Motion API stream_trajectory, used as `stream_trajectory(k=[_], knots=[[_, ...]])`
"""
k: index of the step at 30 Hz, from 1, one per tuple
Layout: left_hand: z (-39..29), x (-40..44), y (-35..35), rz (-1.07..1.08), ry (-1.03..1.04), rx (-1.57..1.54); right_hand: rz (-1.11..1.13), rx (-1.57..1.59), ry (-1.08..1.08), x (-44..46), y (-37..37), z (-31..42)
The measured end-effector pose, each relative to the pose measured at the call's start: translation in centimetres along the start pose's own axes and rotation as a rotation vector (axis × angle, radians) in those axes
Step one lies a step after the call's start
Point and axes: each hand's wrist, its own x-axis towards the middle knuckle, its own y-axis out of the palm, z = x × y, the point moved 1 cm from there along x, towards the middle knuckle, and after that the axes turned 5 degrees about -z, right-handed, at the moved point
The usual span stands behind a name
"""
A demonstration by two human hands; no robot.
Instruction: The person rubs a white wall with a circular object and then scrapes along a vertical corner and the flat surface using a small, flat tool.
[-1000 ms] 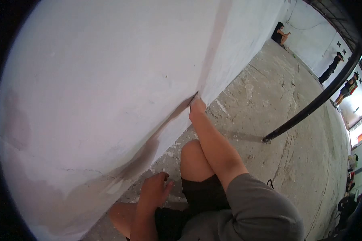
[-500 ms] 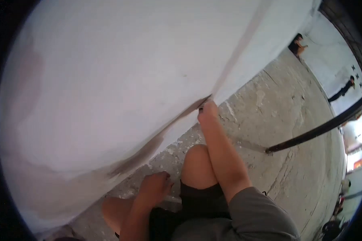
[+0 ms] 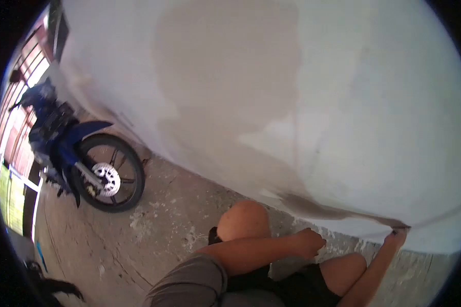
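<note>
My right hand is closed on a scraper, its thin dark edge against the lower part of the white wall. A brown-grey wet smear runs along the wall's base and ends at that edge. My left hand lies in front of my knees with its fingers curled. Just below it shows a grey flat plate, apparently in its grip; the fingers partly hide how it is held.
A blue motorbike stands at the left, its front wheel near the wall. A large brownish patch marks the wall higher up. The rough concrete floor has white specks. A barred opening lies far left.
My view has swung left, bringing in the motorbike and losing the two people and the dark pole at the right. My right hand stays by the smear's end.
</note>
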Motion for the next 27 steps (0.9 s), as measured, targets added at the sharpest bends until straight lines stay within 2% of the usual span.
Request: stream_trajectory(k=[2,4,6,8,9,11,13,15,16,18,20,25,27], knots=[[0.0,-0.2,0.3,-0.003,0.072,0.012,-0.045,-0.035,-0.006,-0.2,0.6,4.5],[-0.6,-1.5,0.0,-0.056,0.076,0.016,-0.213,0.332,0.141,-5.7,0.6,14.0],[-1.0,-2.4,-0.7,-0.102,0.082,0.016,-0.19,0.292,0.048,-6.2,0.6,15.4],[-1.1,-2.9,-0.7,-0.084,0.063,0.058,-0.224,0.458,0.161,-7.9,0.9,19.3],[-1.1,-3.2,-0.7,-0.1,0.05,0.064,-0.208,0.471,0.156,-7.7,1.2,19.1],[-1.0,-3.9,-0.4,-0.152,0.093,0.066,-0.22,0.373,-0.05,-8.6,1.1,20.8],[-1.1,-4.5,-0.2,-0.175,0.087,0.063,-0.219,0.404,0.019,-10.0,1.0,23.1],[-1.2,-5.1,-0.2,-0.196,0.08,0.058,-0.249,0.123,-0.087,-11.1,1.1,25.1],[-1.2,-5.4,-0.3,-0.186,0.081,0.053,-0.243,0.132,-0.091,-11.1,1.4,25.1],[-1.3,-5.9,-0.6,-0.188,0.073,0.051,-0.276,0.224,-0.35,-10.4,2.6,24.7],[-1.4,-6.3,-0.9,-0.086,0.05,0.081,-0.276,0.219,-0.387,-10.1,3.7,24.9],[-1.1,-7.3,-1.2,-0.13,0.059,0.05,-0.329,0.043,-0.502,-9.3,4.3,25.1],[-0.8,-7.0,-1.0,-0.162,0.062,0.018,-0.335,0.077,-0.495,-8.2,4.9,25.2]])
